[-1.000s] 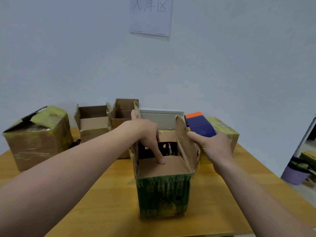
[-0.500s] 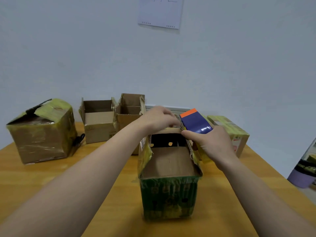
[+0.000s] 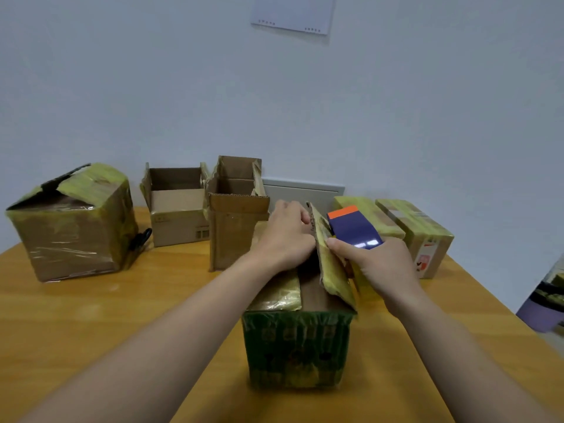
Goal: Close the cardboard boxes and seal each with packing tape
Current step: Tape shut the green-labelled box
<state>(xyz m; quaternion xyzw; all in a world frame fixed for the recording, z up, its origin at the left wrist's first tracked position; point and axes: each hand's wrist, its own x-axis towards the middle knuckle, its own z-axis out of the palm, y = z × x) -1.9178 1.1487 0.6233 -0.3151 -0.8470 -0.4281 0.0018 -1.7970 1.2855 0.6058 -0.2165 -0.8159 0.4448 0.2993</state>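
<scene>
Standing at the near middle of the wooden table (image 3: 91,306), the green-printed box (image 3: 297,346) has its left flap (image 3: 279,293) folded down flat and its right flap (image 3: 332,267) still raised on a slant. The left hand (image 3: 285,239) lies palm-down on the far end of the box top, at 12 o'clock from the box's centre, fingers curled over the far edge and touching the raised flap's inner face; it presses rather than grips. The right hand (image 3: 378,264), at 2 o'clock from the box centre, is closed around a blue and orange tape dispenser (image 3: 354,228), with its thumb laid against the outer face of the raised flap. The dispenser sits just beyond that flap, above the hand. At 10 o'clock, two open cardboard boxes (image 3: 177,206) stand side by side near the wall, and at 9 o'clock a taped box (image 3: 73,227) sits well apart. At 2 o'clock, behind the right hand, two sealed boxes (image 3: 421,230) lie touching each other.
</scene>
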